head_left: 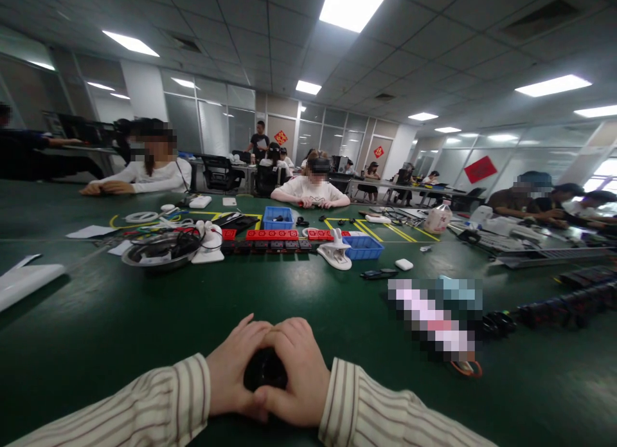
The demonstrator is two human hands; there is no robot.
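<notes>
Cool white light drops from the ceiling panels (353, 4), the biggest blown out to plain white high above the front blue bin (363, 248); far to the bin's right, a window (599, 169) is bright too. The green table (144, 318) throws back a hazy sheen just left of and nearer than the bin. Nearer still, a dark object (265, 370) sits in shadow with only a dim glint. From here, people (260, 141) beyond the bin look soft; coarse mosaic squares (429, 315) hide patches to its near right.

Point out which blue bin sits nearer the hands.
The blue bin on the right, beside the white clip; the other bin stands farther back, behind the red blocks.
</notes>
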